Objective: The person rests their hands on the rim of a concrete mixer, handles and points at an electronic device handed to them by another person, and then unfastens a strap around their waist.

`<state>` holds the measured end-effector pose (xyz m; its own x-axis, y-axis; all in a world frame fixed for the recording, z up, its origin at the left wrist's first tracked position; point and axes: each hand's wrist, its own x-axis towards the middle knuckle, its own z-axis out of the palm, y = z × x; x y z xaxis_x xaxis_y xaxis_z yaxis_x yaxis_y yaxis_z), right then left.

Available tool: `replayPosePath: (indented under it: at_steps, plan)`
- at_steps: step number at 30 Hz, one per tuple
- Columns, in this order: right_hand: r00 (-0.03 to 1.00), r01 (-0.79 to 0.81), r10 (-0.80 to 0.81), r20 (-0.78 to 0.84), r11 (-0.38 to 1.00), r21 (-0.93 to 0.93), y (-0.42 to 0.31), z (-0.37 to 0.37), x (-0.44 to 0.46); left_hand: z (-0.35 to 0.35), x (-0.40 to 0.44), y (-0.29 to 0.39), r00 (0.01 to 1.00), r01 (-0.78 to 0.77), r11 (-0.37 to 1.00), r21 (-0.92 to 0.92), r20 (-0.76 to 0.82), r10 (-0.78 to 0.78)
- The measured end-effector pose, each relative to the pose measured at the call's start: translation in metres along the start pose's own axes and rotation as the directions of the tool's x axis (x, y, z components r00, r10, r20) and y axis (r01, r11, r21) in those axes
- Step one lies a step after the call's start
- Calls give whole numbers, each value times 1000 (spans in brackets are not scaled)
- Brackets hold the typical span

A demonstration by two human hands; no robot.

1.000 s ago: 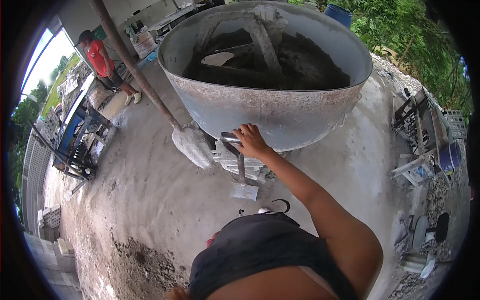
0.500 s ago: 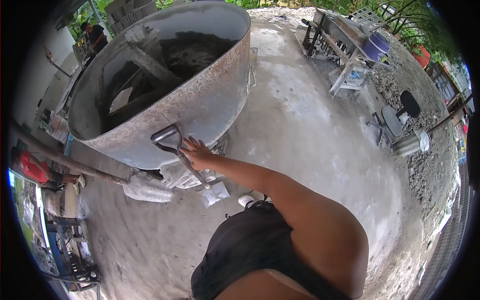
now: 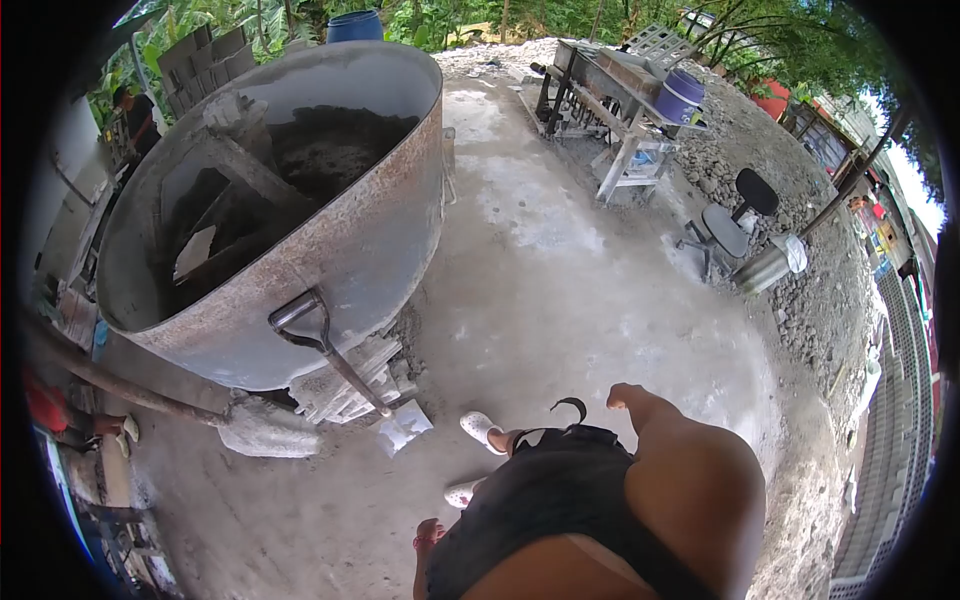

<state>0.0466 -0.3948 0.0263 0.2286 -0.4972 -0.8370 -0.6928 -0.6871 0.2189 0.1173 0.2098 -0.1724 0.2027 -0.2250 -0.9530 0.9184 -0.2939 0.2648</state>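
Note:
A shovel leans on the large metal mixing drum (image 3: pixel 350 250). Its D-shaped metal handle (image 3: pixel 300 315) rests near the drum's side, and its blade (image 3: pixel 404 428) is on the concrete floor. My right hand (image 3: pixel 628 397) is out to the right, in front of my body and away from the shovel, with its fingers curled in and nothing seen in them. Low beside my body hangs my left hand (image 3: pixel 430 531), a pink band at the wrist. Its fingers are loosely bent and partly apart, holding nothing visible.
A long pole (image 3: pixel 130 385) with a cement-caked end lies left of the shovel. Stacked pieces (image 3: pixel 355 385) sit under the drum. A workbench with a purple bucket (image 3: pixel 681 92), an office chair (image 3: pixel 727 230) and rubble are to the right. Two people (image 3: pixel 141 120) (image 3: pixel 50 405) are at the left.
My right hand has let go of the shovel handle and moved right, down beside my body. The shovel stays leaning on the drum. The view has turned right, and my left hand now shows.

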Motion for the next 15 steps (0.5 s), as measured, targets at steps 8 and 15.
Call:
replayPosePath:
  at_steps: [8,15]
  plan:
    - [651,758,-745,143,633,-157,-53,65,158,-7,-17,71,979,-44,966,256,-182,93]
    - [674,733,-667,-318,657,175,-81,-99,92,118,-4,157,933,-48,996,68,-354,70]
